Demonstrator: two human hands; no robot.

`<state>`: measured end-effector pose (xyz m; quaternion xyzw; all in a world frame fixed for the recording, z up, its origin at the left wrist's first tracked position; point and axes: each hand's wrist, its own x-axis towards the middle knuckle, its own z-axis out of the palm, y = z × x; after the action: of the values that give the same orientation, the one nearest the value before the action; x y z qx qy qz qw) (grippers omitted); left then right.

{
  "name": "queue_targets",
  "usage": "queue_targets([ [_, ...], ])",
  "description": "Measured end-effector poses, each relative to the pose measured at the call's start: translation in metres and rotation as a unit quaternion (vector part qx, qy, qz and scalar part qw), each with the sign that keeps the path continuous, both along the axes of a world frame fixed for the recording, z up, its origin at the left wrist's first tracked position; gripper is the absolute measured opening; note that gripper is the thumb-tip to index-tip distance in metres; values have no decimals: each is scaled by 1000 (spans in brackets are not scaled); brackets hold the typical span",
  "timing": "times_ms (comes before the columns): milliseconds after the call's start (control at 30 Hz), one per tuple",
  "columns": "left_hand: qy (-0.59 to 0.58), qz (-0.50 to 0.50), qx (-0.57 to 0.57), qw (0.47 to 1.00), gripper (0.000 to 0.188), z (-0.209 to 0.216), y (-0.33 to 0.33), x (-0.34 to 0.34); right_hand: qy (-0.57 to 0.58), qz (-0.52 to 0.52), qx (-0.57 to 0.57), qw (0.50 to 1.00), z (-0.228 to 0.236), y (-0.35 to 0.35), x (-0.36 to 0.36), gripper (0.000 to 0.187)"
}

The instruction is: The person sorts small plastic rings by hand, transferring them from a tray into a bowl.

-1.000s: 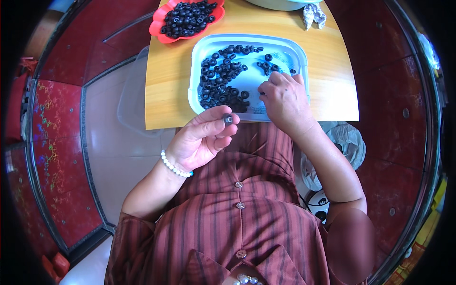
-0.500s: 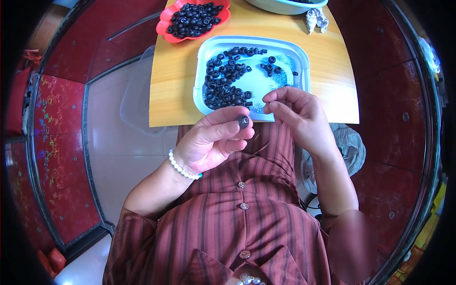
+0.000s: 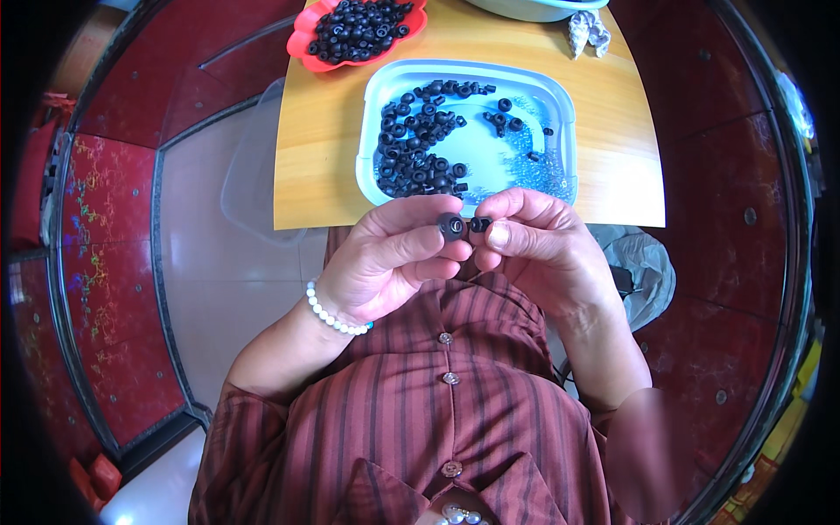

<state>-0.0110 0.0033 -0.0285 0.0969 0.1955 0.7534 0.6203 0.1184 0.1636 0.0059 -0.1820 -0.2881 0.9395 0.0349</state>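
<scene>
Between thumb and forefinger, my left hand (image 3: 389,249) pinches a round black plastic piece (image 3: 451,227) whose hollow end is turned up toward me. Just to its right, my right hand (image 3: 544,249) holds a smaller black plug-like part (image 3: 480,225) in its fingertips. The two pieces are side by side, close together; whether they touch I cannot tell. Beyond my hands lies a pale blue tray (image 3: 560,96). A heap of black plastic parts (image 3: 416,166) fills its left side, and small clear pieces (image 3: 547,175) are scattered on its right.
At the far left of the wooden table (image 3: 319,131) sits a red scalloped dish (image 3: 302,39) piled with black parts. A light green basin (image 3: 534,10) and a crumpled grey-white wad (image 3: 588,35) are at the far right. Below the table's right edge hangs a clear plastic bag (image 3: 647,280).
My right hand has come down and left from over the tray to beside my left hand, and a small black part now shows in its fingers. The left hand stays nearly still.
</scene>
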Motion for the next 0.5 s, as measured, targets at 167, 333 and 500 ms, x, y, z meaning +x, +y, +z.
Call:
queue_targets([
  [167,19,5,-16,1000,33,4,0,0,-1,-4,19,1000,2,-1,-1,18],
  [333,51,6,-25,998,32,6,0,-2,4,-28,76,997,3,-4,-2,13],
  [500,79,13,-42,996,29,7,0,-3,-8,-23,118,993,5,-4,-2,11],
])
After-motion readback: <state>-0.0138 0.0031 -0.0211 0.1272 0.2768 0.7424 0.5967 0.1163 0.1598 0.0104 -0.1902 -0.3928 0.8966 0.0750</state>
